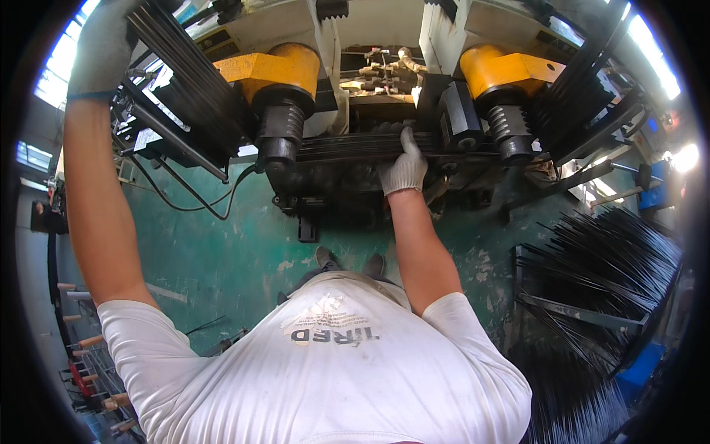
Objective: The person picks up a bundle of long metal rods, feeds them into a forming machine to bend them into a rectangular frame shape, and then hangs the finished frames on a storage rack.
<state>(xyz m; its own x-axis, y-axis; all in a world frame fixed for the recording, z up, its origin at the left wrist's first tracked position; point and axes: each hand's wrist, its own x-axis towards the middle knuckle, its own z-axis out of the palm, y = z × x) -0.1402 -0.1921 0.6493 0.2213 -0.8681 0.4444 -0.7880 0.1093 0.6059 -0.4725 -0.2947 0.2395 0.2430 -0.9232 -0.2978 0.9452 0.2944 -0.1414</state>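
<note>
A bundle of long dark metal rods (362, 144) runs across the machine in front of me, bending toward both sides in the fisheye picture. My right hand (405, 166), in a pale work glove, grips the bundle near its middle, thumb on top and fingers hidden behind the rods. Far out at the upper left, my left hand (103, 48), gloved too, is at the left part of the bundle. Its fingers curl round the rods' edge, partly out of sight. Two dark threaded cylinders (282, 129) under yellow heads (288, 70) stand beside the bundle, left and right.
At the right, a metal rack (584, 314) carries many thin black rods (599, 259). A black cable (222, 211) loops below the machine's left side. Rollers or handles (92, 342) line the lower left edge. My shoes (325, 257) stand on the worn green floor (281, 251).
</note>
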